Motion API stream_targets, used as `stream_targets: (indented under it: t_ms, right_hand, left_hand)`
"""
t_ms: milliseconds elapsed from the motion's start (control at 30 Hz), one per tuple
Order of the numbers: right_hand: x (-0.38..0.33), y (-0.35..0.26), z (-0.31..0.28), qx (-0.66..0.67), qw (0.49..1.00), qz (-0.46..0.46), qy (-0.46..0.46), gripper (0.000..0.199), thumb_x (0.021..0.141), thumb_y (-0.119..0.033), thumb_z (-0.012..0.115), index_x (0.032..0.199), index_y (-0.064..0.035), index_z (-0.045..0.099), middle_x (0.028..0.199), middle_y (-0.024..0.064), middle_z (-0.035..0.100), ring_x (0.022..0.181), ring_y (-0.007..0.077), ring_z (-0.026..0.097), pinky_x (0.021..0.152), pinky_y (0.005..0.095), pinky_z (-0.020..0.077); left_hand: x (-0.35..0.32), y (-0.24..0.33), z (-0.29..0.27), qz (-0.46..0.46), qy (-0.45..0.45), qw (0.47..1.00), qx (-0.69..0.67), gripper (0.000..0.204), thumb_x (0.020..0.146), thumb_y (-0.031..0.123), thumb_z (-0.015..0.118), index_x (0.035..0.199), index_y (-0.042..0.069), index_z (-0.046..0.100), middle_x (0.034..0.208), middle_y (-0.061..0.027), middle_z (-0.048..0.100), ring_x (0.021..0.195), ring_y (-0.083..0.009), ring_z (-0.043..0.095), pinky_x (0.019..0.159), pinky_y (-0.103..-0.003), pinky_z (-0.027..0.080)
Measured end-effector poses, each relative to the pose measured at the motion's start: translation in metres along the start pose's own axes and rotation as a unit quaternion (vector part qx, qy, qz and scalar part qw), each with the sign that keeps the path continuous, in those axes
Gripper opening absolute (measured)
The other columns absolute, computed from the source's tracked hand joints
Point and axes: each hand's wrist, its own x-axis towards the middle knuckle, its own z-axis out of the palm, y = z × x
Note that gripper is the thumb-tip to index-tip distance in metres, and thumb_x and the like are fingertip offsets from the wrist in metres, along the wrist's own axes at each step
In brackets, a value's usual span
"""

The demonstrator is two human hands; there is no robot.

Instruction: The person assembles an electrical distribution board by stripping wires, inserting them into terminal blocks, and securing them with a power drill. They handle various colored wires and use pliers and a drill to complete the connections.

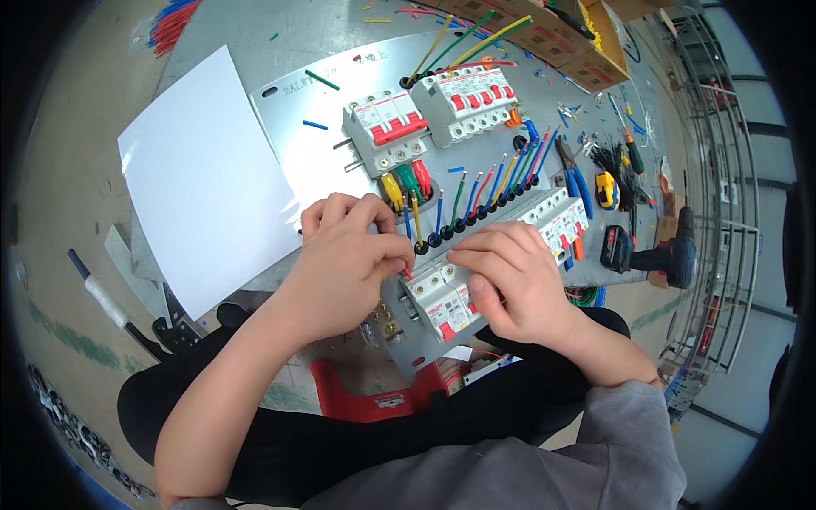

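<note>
Breakers (pixel 438 299) in a row on the metal panel (pixel 297 95), toward the near edge of the desk (pixel 242 30). From my remote post I see the left hand (pixel 340 265), fingers pinched together on a red wire (pixel 408 274) at the row's left end. Right hand (pixel 525 287) arched over the row's middle; whether its fingers grip anything, I cannot tell. My reading: wire being fitted to a terminal. Next move calls for careful alignment, row kept steady.
</note>
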Motion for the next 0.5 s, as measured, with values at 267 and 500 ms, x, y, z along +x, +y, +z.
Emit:
stream_targets:
  t_ms: [267, 500]
  right_hand:
    - [-0.108, 0.011, -0.089, 0.153, 0.942, 0.237, 0.183, 0.014, 0.1, -0.011, 0.071, 0.097, 0.003, 0.074, 0.088, 0.0089, 0.073, 0.083, 0.0201, 0.068, 0.08, 0.0329, 0.0523]
    - [-0.346, 0.122, -0.082, 0.062, 0.739, 0.493, 0.456, 0.034, 0.097, -0.023, 0.082, 0.12, -0.0019, 0.068, 0.108, 0.006, 0.072, 0.101, 0.016, 0.067, 0.092, 0.0322, 0.0522]
  left_hand:
    - [-0.001, -0.002, 0.001, -0.029, -0.007, 0.999, 0.034, 0.01, 0.097, 0.018, 0.071, 0.096, 0.018, 0.08, 0.124, -0.005, 0.058, 0.131, -0.0299, 0.046, 0.121, -0.047, 0.025]
    - [0.006, 0.016, 0.005, -0.041, -0.021, 0.999, 0.01, 0.008, 0.092, 0.012, 0.074, 0.09, 0.017, 0.079, 0.113, -0.0028, 0.055, 0.124, -0.0272, 0.047, 0.119, -0.046, 0.024]
